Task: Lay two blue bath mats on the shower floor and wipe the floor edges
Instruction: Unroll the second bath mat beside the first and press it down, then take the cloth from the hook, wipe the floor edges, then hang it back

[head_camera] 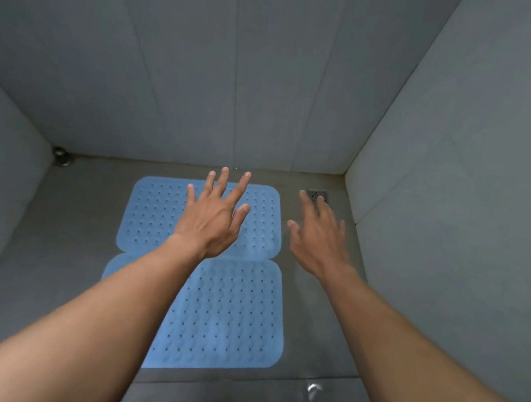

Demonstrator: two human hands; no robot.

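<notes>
- Blue rubber dotted with small holes: the far bath mat (159,216) sits mid-frame and the near bath mat (230,314) just below it. They lie edge to edge, forming one column that runs from lower centre up toward the back wall.
- Head view, left side: the left hand (214,218) is spread over the far bath mat's right half, fingers straight and holding nothing. Whether the palm touches the mat I cannot tell.
- Head view, right side: the right hand (319,238), slightly blurred, is also spread and empty. It is to the right of the far bath mat, over the bare grey shower floor (68,246), with its fingertips close to the floor drain (318,194).
- Both mats look laid, so wiping the edges seems to be what is left; no cloth shows anywhere.
- The bare strip along the right wall runs lengthwise from lower right up to the floor drain, directly under the right hand, which is the nearer one.
- The wider left strip ends at a round metal fitting (62,156) in the left corner and lies well apart from both hands.
</notes>
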